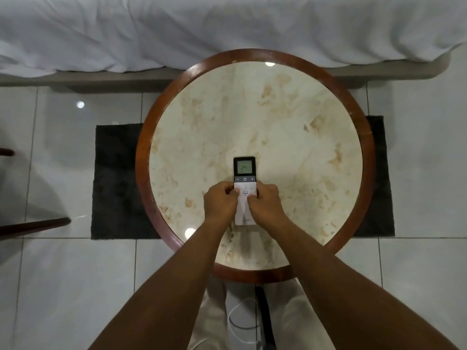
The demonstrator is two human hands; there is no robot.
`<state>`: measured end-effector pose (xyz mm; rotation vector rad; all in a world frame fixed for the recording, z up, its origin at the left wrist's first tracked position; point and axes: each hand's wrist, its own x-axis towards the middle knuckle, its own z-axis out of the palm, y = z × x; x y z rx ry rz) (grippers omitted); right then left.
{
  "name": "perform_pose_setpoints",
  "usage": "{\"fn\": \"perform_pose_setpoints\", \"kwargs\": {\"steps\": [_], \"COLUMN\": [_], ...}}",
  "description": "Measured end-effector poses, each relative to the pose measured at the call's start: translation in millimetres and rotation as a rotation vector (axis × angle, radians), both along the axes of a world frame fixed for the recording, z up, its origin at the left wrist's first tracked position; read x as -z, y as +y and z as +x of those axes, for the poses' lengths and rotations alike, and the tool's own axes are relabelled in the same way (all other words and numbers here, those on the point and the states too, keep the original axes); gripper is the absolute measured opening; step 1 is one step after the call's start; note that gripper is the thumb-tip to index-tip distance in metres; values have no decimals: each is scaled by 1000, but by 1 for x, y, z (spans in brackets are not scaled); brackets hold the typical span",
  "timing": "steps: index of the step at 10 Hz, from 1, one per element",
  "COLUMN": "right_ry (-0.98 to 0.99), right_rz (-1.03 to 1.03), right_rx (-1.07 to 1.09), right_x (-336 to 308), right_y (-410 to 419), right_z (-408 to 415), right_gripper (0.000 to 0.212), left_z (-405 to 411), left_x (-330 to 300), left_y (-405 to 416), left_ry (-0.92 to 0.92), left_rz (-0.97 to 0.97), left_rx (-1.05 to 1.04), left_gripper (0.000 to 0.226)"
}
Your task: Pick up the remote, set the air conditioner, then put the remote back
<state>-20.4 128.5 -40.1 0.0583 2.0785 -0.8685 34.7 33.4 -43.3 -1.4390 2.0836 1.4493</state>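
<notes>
Near the worktop's near edge, a little left of its middle, both hands close on the remote [244,180]. The left hand [220,200] wraps the remote's left side, its thumb laid on the white button area; the right hand [265,201] wraps the right side, its thumb also pressed on the keys, so each grip is narrow and holding the remote between them. Whether the remote rests on the worktop or is lifted just off it, I cannot tell. It lies lengthwise, its dark display end pointing toward the far edge, the screen reading 24, with a row of minus, power and plus keys just below. Both bare forearms reach in from the near edge. Round, marble-topped and framed by a reddish wooden rim, the worktop [316,137] stands over a dark mat [116,178] on pale floor tiles [63,274]. Beyond the far edge runs a bed [177,29] with white rumpled sheets.
</notes>
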Motion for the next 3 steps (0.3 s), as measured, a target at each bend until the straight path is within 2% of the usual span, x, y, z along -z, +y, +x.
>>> {"fn": "perform_pose_setpoints", "kwargs": {"steps": [2, 3], "right_ry": [63, 94], "right_rz": [72, 85], "right_rx": [-71, -100], "right_x": [0, -10], "right_y": [-1, 2], "right_z": [8, 6], "right_gripper": [44, 40], "left_z": [-6, -2], "left_x": [2, -9], "left_y": [1, -4], "left_ry": [-47, -86], "left_rz": [-126, -143], "left_rx": [125, 212], "left_gripper": [19, 28]}}
